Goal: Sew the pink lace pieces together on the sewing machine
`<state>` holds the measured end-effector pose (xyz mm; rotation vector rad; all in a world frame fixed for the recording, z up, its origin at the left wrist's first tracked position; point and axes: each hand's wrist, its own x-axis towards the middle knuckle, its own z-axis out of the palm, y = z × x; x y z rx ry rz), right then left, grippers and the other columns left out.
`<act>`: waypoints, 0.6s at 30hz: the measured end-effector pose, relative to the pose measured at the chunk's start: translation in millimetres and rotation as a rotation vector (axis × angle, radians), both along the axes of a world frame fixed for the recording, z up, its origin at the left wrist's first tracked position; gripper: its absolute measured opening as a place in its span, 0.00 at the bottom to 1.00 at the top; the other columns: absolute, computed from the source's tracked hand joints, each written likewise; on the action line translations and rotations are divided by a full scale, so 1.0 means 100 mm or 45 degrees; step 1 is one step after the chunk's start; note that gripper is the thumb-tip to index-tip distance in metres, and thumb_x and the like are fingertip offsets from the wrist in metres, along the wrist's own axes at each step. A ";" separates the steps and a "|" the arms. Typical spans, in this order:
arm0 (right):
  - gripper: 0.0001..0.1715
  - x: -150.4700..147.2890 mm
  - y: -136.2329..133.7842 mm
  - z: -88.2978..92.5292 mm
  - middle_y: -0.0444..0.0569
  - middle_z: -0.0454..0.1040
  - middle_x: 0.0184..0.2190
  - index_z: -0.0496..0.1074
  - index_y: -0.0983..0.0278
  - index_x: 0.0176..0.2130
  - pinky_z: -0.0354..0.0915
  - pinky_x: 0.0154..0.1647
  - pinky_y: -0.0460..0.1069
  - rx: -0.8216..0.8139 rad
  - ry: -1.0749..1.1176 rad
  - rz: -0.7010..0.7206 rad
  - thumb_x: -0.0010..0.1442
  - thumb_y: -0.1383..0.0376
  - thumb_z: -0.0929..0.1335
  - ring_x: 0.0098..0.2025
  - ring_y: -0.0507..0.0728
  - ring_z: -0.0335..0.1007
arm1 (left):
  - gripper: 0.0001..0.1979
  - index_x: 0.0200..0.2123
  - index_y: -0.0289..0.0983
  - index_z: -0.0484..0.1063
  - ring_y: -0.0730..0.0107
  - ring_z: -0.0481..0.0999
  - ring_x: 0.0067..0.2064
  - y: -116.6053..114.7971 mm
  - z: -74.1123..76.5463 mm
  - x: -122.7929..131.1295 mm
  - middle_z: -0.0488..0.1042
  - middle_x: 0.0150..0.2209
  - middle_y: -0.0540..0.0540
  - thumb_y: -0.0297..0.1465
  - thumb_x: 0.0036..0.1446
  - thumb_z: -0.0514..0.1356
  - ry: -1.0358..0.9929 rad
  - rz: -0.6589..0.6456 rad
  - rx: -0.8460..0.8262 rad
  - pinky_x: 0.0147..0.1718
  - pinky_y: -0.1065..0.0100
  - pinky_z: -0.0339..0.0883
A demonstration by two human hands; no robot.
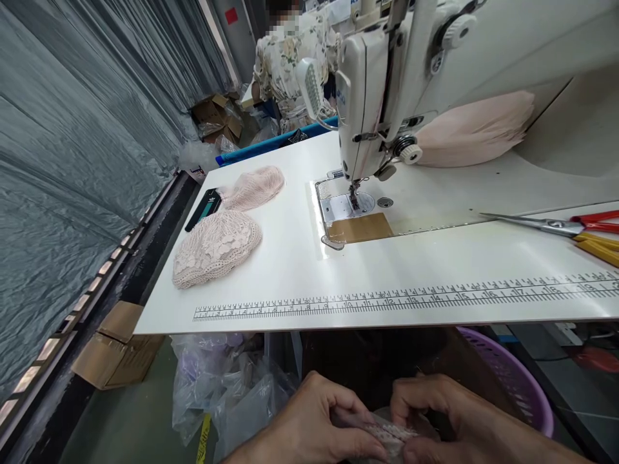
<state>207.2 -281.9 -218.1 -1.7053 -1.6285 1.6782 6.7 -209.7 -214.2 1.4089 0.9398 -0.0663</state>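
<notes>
Below the table's front edge, my left hand (333, 425) and my right hand (445, 412) pinch a pale pink lace piece (387, 433) between them. Its lower part runs out of the picture. On the white table, a pink lace cup-shaped piece (217, 248) lies at the left, with another pink pleated piece (256, 187) behind it. The sewing machine (367, 103) stands beyond my hands, its presser foot (354, 196) over the metal plate. No fabric shows under the foot.
Scissors (546, 223) with red and yellow handles lie at the right. A pink fabric stack (476, 129) rests behind the machine head. Under the table are a purple basket (522, 386) and plastic bags (232, 380). A cardboard box (113, 348) stands left; a person (294, 58) is beyond.
</notes>
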 end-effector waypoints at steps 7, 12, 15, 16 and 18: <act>0.03 -0.03 -0.08 -0.06 0.42 0.71 0.30 0.69 0.59 0.30 0.57 0.34 0.47 0.100 -0.046 0.002 0.52 0.64 0.65 0.34 0.55 0.65 | 0.20 0.34 0.32 0.79 0.79 0.60 0.22 0.00 0.06 0.08 0.67 0.18 0.53 0.38 0.37 0.70 0.024 0.073 -0.044 0.23 0.77 0.54; 0.02 0.01 -0.08 -0.04 0.41 0.71 0.30 0.70 0.59 0.31 0.57 0.35 0.46 0.111 0.006 -0.021 0.54 0.63 0.66 0.35 0.54 0.65 | 0.18 0.31 0.32 0.80 0.79 0.58 0.22 -0.01 0.05 0.09 0.66 0.18 0.52 0.38 0.36 0.70 0.016 0.095 -0.114 0.21 0.77 0.50; 0.03 0.04 -0.05 0.00 0.40 0.71 0.30 0.71 0.59 0.30 0.57 0.35 0.45 0.102 0.086 -0.027 0.54 0.64 0.66 0.35 0.54 0.65 | 0.16 0.27 0.31 0.80 0.80 0.58 0.22 -0.01 0.05 0.10 0.66 0.18 0.51 0.37 0.35 0.70 0.023 0.128 -0.170 0.21 0.76 0.50; 0.03 0.05 -0.05 0.01 0.40 0.71 0.30 0.71 0.59 0.30 0.56 0.35 0.45 0.099 0.113 -0.023 0.54 0.64 0.67 0.35 0.53 0.65 | 0.16 0.27 0.31 0.80 0.80 0.58 0.22 -0.01 0.06 0.10 0.67 0.19 0.51 0.37 0.35 0.70 0.023 0.130 -0.190 0.22 0.76 0.51; 0.03 0.07 -0.04 0.04 0.40 0.70 0.30 0.72 0.59 0.30 0.56 0.34 0.45 0.101 0.152 -0.013 0.54 0.63 0.68 0.34 0.53 0.65 | 0.15 0.27 0.31 0.80 0.79 0.59 0.23 -0.01 0.07 0.12 0.68 0.20 0.50 0.36 0.35 0.70 0.026 0.123 -0.209 0.22 0.76 0.52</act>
